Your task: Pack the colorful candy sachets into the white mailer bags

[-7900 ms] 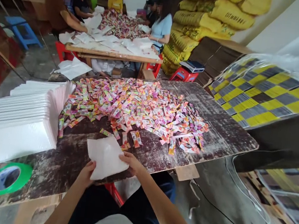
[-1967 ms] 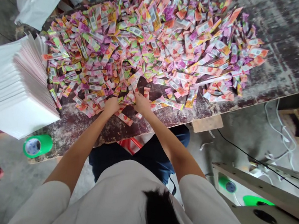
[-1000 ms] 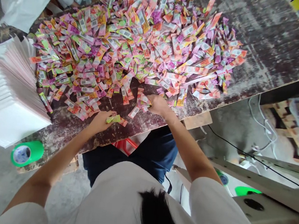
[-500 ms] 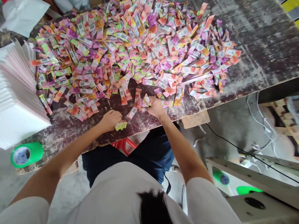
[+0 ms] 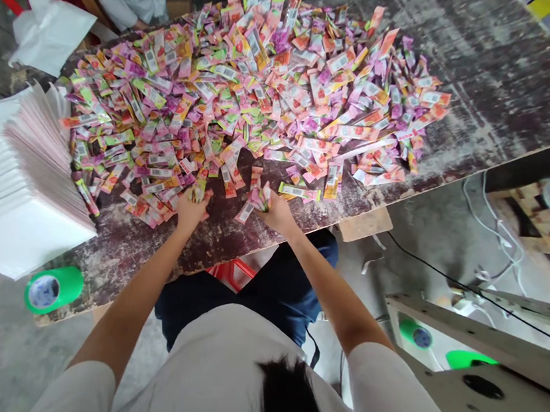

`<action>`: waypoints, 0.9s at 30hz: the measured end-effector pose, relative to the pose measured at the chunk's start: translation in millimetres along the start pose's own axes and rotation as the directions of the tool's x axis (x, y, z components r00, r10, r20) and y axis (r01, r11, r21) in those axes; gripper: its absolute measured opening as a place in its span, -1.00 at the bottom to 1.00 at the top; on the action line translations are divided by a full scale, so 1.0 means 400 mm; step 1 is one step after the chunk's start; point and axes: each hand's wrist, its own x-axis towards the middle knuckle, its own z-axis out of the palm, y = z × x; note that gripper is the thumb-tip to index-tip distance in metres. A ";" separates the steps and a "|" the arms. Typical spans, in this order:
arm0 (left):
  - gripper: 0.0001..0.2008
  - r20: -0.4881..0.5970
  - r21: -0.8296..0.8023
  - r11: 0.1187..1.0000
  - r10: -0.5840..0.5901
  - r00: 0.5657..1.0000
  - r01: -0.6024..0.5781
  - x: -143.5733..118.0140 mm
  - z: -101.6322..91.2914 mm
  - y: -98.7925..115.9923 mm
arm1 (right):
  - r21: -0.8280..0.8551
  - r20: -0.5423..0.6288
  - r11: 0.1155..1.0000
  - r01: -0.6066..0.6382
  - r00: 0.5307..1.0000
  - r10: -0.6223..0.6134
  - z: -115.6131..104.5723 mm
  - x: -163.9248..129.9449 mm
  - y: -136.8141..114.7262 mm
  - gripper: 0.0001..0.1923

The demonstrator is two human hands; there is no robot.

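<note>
A wide heap of small printed sachets [image 5: 249, 89] in pink, orange, purple and green covers much of the worn dark table [image 5: 476, 77]. At the heap's near edge my left hand [image 5: 191, 210] is closed around yellow-green sachets [image 5: 197, 191], whose tops stick out past the fingers. My right hand [image 5: 278, 214] grips several pink sachets [image 5: 258, 197] close to the table's front edge. A loose pink sachet [image 5: 245, 212] lies just beside those fingers. Right of that hand rest a green-edged sachet [image 5: 299, 191] and an orange one [image 5: 333, 181].
A thick stack of white sheets or bags [image 5: 19, 201] stands at the table's left end. In front of it lies a green tape roll [image 5: 54, 289]. Crumpled white material [image 5: 56, 32] sits at the far left corner. A metal frame [image 5: 476, 364] stands on the right.
My left hand has moved forward and left, from the front edge to the heap, with yellow-green sachets still in it. My right hand shifted slightly nearer, uncovering the green-edged sachet.
</note>
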 end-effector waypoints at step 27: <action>-0.67 0.190 0.513 0.853 0.000 0.982 -0.099 0.062 -0.029 -0.001 | -0.375 -0.290 0.784 -0.495 0.866 0.408 -0.155 0.168 0.096 -0.48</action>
